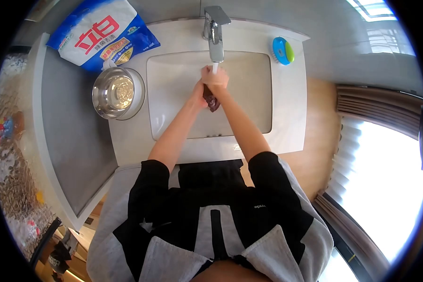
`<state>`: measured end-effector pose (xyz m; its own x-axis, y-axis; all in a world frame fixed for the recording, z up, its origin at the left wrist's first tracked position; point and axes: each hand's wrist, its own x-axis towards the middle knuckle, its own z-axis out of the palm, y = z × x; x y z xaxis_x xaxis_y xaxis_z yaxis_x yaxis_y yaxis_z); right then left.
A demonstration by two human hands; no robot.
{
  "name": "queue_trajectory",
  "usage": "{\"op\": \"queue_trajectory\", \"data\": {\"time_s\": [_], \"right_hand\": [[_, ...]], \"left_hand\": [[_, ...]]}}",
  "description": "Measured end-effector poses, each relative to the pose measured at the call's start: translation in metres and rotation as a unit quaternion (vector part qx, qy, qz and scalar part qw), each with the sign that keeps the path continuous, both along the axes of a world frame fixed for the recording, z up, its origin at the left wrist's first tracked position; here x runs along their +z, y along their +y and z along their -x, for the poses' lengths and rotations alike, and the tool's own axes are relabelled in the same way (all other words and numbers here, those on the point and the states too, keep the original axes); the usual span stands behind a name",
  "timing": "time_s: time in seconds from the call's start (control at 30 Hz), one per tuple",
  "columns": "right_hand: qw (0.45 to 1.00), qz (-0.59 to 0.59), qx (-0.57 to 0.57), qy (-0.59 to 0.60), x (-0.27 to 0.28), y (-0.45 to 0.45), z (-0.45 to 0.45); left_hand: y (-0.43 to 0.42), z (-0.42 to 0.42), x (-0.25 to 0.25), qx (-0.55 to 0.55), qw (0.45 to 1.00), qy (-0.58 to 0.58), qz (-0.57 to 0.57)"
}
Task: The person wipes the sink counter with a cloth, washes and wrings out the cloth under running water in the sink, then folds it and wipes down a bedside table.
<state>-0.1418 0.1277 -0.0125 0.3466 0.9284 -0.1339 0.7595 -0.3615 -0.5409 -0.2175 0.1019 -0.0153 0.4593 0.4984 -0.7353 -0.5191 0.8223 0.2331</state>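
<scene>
Below the chrome faucet (215, 44), water runs down over my hands above the sink (249, 103). A bunched, wet-looking dark reddish-brown cloth (211, 100) hangs from between them, its lower end loose over the basin. My left hand (200, 94) is closed around the cloth from the left side. Higher up, right at the stream, my right hand (215, 79) is closed on the cloth's upper part. The fingers cover much of the cloth, so its full shape is hidden.
Left of the sink stands a shiny metal basin (109, 96) with a blue-and-white detergent bag (103, 35) behind it. A blue-and-green scrub brush (283, 50) lies at the back right of the counter (291, 103). A grey panel (75, 94) borders the counter's left.
</scene>
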Motion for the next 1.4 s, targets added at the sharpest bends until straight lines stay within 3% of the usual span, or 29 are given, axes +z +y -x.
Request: {"op": "queue_trajectory", "data": {"time_s": [0.07, 0.13, 0.17, 0.23, 0.33, 0.43, 0.47, 0.53, 0.63, 0.67, 0.77, 0.83, 0.9, 0.97, 1.0, 1.03, 1.1, 1.2, 1.3, 1.33, 1.4], "right_hand": [[0.998, 0.038, -0.019, 0.04, -0.009, 0.012, -0.019], [0.987, 0.118, -0.044, 0.104, -0.027, 0.015, -0.047], [0.967, 0.137, -0.026, 0.212, -0.053, 0.016, -0.068], [0.901, 0.208, -0.02, 0.38, -0.029, -0.004, -0.088], [0.849, 0.319, 0.098, 0.41, -0.015, -0.029, -0.109], [0.832, 0.359, 0.312, 0.285, 0.005, -0.044, -0.117], [0.837, 0.307, 0.238, 0.386, 0.003, -0.053, -0.115], [0.8, 0.186, 0.083, 0.565, -0.001, -0.065, -0.106], [0.677, 0.035, -0.119, 0.725, 0.005, -0.057, -0.095], [0.626, 0.009, -0.116, 0.772, 0.005, -0.05, -0.094], [0.666, -0.02, -0.187, 0.722, 0.006, -0.032, -0.081], [0.777, -0.053, -0.188, 0.598, 0.032, -0.033, -0.054], [0.842, -0.064, -0.158, 0.512, 0.039, -0.043, -0.029], [0.871, -0.081, -0.128, 0.467, 0.027, -0.059, -0.008], [0.882, -0.07, -0.133, 0.446, 0.04, -0.066, 0.004], [0.931, -0.078, -0.115, 0.339, 0.021, -0.069, 0.012], [0.99, -0.105, -0.018, 0.097, 0.0, -0.073, 0.017], [0.999, -0.027, 0.0, 0.033, 0.005, -0.047, 0.01], [0.999, -0.033, -0.026, -0.019, -0.016, -0.019, 0.002], [0.999, 0.022, -0.033, 0.016, -0.018, -0.011, -0.001], [0.998, -0.002, -0.03, 0.055, -0.023, -0.008, -0.013]], "left_hand": [[0.0, 0.002, -0.02, 0.007, 0.999, -0.012, 0.035], [0.002, 0.011, 0.007, -0.007, 1.0, 0.017, 0.01], [0.004, 0.018, 0.022, -0.014, 0.999, 0.033, -0.003], [0.012, 0.04, 0.025, -0.052, 0.998, 0.03, -0.027], [0.033, 0.056, 0.022, -0.068, 0.993, 0.074, -0.061], [0.046, 0.059, 0.039, 0.035, 0.992, 0.114, -0.045], [0.053, 0.063, 0.032, 0.057, 0.991, 0.077, -0.098], [0.064, 0.074, 0.025, 0.024, 0.993, 0.065, -0.099], [0.062, 0.073, 0.011, -0.035, 0.994, 0.068, -0.081], [0.055, 0.07, 0.005, -0.065, 0.994, 0.056, -0.062], [0.022, 0.048, 0.019, -0.101, 0.994, 0.023, -0.046], [0.01, 0.032, -0.025, -0.04, 0.998, -0.041, 0.011], [-0.009, 0.017, -0.026, 0.014, 0.99, -0.14, -0.017], [-0.017, 0.012, -0.058, 0.051, 0.99, -0.13, -0.001], [-0.018, 0.016, -0.082, 0.01, 0.976, -0.188, -0.114], [-0.018, 0.018, -0.091, -0.016, 0.944, -0.241, -0.227], [-0.021, 0.013, -0.084, 0.014, 0.975, -0.173, -0.135], [-0.017, 0.001, -0.037, 0.06, 0.996, -0.065, -0.001], [-0.016, -0.003, -0.033, 0.066, 0.996, -0.057, -0.03], [-0.011, -0.006, -0.045, 0.105, 0.994, -0.034, -0.014], [-0.003, 0.007, -0.053, 0.011, 0.995, -0.035, -0.095]]}}
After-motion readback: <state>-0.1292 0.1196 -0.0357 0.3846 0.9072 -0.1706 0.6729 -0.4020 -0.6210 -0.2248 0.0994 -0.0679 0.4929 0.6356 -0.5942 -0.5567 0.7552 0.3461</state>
